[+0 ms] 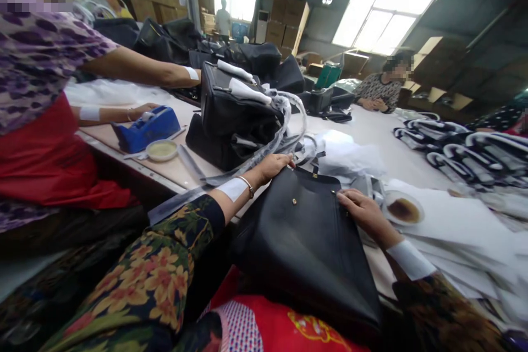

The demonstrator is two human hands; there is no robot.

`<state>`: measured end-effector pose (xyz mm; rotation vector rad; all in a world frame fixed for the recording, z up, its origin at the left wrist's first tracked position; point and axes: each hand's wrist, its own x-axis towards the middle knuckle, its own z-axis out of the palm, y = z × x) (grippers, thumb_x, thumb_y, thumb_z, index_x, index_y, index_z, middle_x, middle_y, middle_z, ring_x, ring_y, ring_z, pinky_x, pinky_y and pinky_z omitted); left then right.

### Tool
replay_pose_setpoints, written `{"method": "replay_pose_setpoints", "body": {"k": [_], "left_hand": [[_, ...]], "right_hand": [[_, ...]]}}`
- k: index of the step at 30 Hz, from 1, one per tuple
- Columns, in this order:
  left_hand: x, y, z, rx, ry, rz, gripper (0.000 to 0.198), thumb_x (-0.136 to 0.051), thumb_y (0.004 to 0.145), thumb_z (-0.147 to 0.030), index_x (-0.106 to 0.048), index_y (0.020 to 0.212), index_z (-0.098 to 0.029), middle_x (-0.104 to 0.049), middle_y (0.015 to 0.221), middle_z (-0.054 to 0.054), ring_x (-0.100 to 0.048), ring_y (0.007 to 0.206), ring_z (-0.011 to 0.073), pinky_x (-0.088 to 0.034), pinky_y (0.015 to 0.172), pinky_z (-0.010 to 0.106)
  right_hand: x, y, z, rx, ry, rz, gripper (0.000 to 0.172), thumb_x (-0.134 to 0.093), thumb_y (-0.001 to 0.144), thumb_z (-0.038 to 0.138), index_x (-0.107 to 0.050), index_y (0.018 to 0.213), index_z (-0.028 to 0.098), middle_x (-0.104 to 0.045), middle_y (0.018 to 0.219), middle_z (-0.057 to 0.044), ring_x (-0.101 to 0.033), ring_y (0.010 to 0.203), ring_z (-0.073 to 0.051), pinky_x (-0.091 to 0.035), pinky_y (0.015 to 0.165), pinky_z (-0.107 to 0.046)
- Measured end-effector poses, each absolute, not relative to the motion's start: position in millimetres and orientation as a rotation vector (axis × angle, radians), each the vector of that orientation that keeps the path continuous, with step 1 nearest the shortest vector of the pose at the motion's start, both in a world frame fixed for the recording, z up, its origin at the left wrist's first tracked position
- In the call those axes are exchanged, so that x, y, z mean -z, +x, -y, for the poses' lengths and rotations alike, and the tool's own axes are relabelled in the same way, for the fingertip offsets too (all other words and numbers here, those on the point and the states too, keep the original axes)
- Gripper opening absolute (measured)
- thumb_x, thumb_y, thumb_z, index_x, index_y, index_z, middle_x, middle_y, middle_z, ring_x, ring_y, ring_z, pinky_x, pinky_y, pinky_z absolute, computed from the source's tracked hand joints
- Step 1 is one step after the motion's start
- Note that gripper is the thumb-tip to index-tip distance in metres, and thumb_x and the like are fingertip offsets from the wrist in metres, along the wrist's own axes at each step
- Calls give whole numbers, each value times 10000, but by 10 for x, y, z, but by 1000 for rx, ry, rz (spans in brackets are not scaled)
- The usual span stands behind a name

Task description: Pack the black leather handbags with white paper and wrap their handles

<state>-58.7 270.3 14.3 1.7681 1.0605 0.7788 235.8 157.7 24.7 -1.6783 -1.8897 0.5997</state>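
Note:
A black leather handbag (309,247) with small gold studs leans across my lap against the table edge. At its upper left corner, my left hand (277,166) is closed on the top edge, next to the plastic-wrapped handles; its fingertips are partly hidden. My right hand (359,210) pinches the bag's upper right edge, close to a small metal fitting. Clear-wrapped handles (284,115) loop up just beyond my left hand. Close by my right hand, a round dish (403,209) holds a brown substance.
Stacked black bags (243,104) stand ahead to the left. A co-worker's arm (144,69) reaches toward them, beside a blue tape dispenser (150,127) and a shallow dish (161,150). White paper sheets (449,231) lie at right, below bundled handles (445,146). Another person (381,85) sits across the table.

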Motion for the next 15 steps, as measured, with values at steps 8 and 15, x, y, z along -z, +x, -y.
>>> {"method": "replay_pose_setpoints", "body": {"k": [8, 15], "left_hand": [[-281, -357, -2741, -785, 1767, -1078, 647, -310, 997, -567, -777, 862, -140, -749, 877, 69, -657, 823, 181, -493, 805, 270], [-284, -453, -2600, -653, 1843, -1214, 756, -159, 1022, -556, -769, 984, -111, -771, 969, 111, -694, 867, 210, -521, 775, 283]], "right_hand": [[-508, 1917, -1758, -532, -1792, 2057, 409, -717, 739, 511, -752, 984, 185, -763, 1033, -132, -685, 1003, -337, -503, 913, -434], [-467, 2221, -1562, -708, -1716, 1682, 406, -671, 773, 592, -757, 821, 199, -739, 767, -51, -645, 717, -225, -460, 627, -313]]}}
